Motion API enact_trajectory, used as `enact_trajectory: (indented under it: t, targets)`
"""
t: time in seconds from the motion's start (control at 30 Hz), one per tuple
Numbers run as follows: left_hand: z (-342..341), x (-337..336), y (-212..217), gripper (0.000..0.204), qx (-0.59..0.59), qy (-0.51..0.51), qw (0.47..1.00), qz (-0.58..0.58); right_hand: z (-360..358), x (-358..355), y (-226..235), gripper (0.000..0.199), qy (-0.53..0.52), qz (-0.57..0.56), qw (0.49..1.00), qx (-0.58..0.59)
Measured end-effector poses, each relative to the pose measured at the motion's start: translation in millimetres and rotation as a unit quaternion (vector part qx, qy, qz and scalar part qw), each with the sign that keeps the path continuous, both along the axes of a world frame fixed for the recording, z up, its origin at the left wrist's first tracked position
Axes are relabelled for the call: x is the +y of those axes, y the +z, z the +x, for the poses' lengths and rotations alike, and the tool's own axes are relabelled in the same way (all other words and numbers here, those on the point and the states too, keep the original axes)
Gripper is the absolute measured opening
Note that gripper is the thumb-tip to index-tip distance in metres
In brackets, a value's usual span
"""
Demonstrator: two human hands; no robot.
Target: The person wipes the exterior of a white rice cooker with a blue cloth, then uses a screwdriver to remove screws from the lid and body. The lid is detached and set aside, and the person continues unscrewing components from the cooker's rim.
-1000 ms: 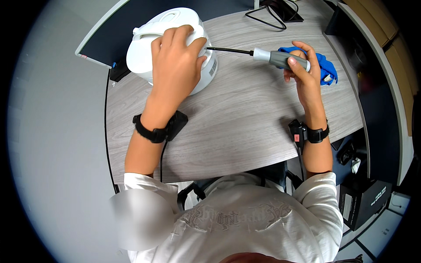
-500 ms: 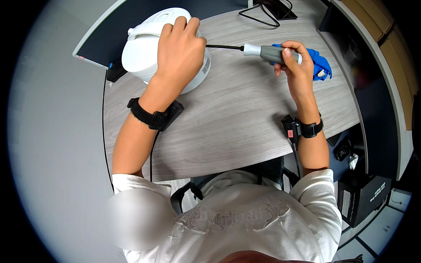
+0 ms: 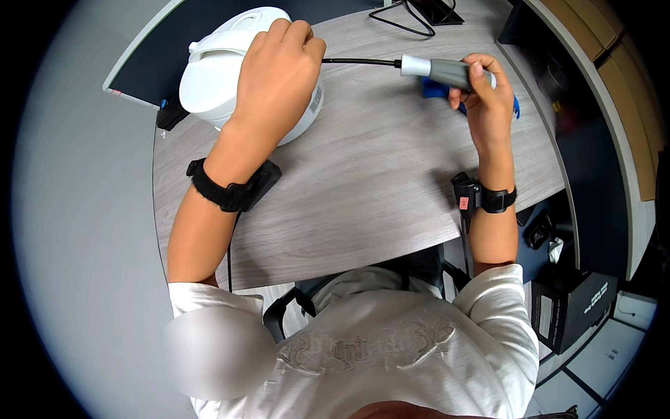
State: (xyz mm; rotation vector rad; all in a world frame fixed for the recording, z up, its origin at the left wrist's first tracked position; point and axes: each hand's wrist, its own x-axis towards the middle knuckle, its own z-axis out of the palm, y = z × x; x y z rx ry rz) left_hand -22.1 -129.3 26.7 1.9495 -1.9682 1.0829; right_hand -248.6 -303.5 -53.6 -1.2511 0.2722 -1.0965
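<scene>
In my right hand (image 3: 488, 94) is a screwdriver (image 3: 450, 70) with a grey handle and a pale collar. Its thin black shaft (image 3: 359, 61) points left and runs into the fingers of my left hand (image 3: 279, 73), which are curled round its far end; the tip is hidden. The shaft lies nearly level above the table. Behind and under the left hand stands a white rounded appliance (image 3: 208, 85) with a lid and a carry handle, partly covered by that hand. Near my right hand lies a blue cloth-like thing (image 3: 434, 89), mostly hidden.
The grey wood-look table (image 3: 363, 174) has a dark partition (image 3: 150, 70) along its far left. A black cable (image 3: 401, 26) lies at the back. Right are shelves with cardboard boxes (image 3: 631, 105), and a black box (image 3: 572, 311) sits lower down. Both wrists wear black straps with small devices.
My right hand has drawn the screwdriver slightly right, away from the left hand, and more of the shaft shows. The whole view has shifted a little, moving the table and appliance left.
</scene>
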Motion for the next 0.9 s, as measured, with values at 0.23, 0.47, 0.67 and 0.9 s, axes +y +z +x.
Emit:
enact_trajectory:
  t: [0.23, 0.47, 0.67, 0.9]
  targets:
    - [-32.4, -11.7, -14.1, 0.006, 0.191, 0.005, 0.981, 0.019, -49.0, -16.0, 13.7, 0.025, -0.027, -0.023, 0.999, 0.014]
    - [-72.2, -54.5, -60.1, 0.005, 0.345, -0.127, 0.922, 0.120, -92.2, -18.6, -6.7, 0.018, -0.106, 0.078, 0.991, -0.034]
    - [-127.2, -115.2, -120.0, 0.009, 0.445, -0.187, 0.845, 0.232, -106.5, -17.4, -30.3, 0.013, -0.087, 0.149, 0.984, -0.047]
    - [-165.9, -147.0, -135.6, 0.008, 0.463, -0.114, 0.820, 0.315, -107.0, -8.9, -41.9, 0.012, -0.096, 0.197, 0.975, -0.019]
